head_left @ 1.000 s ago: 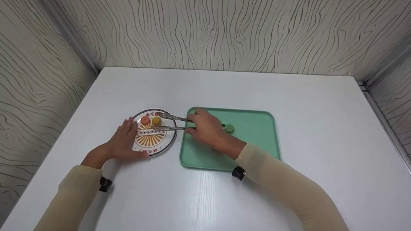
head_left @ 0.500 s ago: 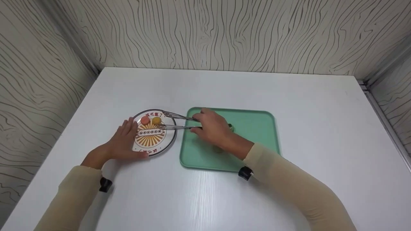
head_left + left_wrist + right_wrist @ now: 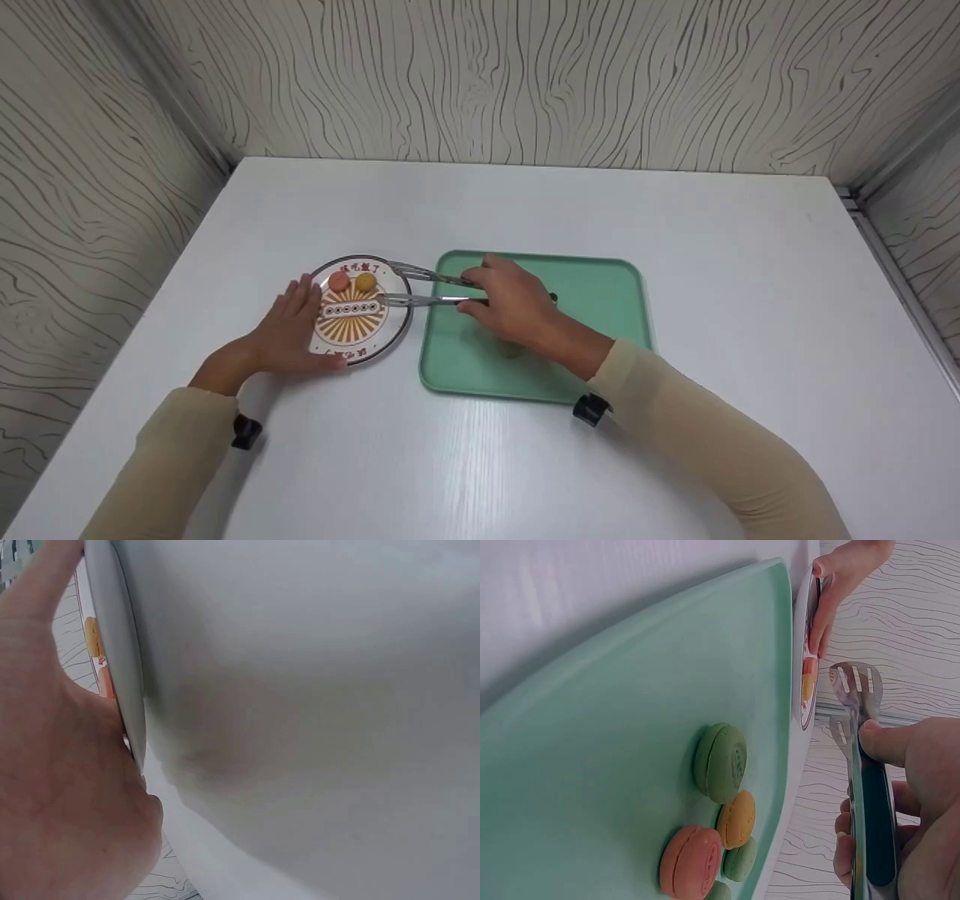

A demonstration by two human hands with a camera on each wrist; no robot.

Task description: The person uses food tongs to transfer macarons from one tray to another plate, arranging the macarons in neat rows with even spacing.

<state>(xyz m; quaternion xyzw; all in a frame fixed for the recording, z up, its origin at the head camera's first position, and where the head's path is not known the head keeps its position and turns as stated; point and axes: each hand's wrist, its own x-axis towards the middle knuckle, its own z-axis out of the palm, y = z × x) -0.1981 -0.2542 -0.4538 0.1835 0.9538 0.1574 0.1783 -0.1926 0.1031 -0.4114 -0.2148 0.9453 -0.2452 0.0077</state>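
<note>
My left hand [image 3: 289, 330] rests against the left edge of the round plate [image 3: 375, 337], fingers extended along the rim and thumb at its near side. On the plate, a pink macaron [image 3: 340, 281] sits beside a yellow macaron [image 3: 365, 282]. Over the green tray [image 3: 600, 322], my right hand [image 3: 517, 304] grips metal tongs [image 3: 442, 301], whose spread tips reach above the plate's right part with nothing between them. The right wrist view shows a green macaron [image 3: 721, 763], an orange macaron [image 3: 737, 819], a pink macaron [image 3: 691, 862] and smaller-looking green macarons [image 3: 740, 859] on the tray.
A white table [image 3: 465, 465] carries the plate at left and the tray to its right, with a narrow gap between. Wood-grain patterned panels [image 3: 480, 82] stand behind the table and at both sides. In the head view my right hand hides most tray macarons.
My right hand has moved right with the tongs, whose tips drew back from the yellow macaron, leaving it on the plate beside the pink one. The left hand has stayed in place.
</note>
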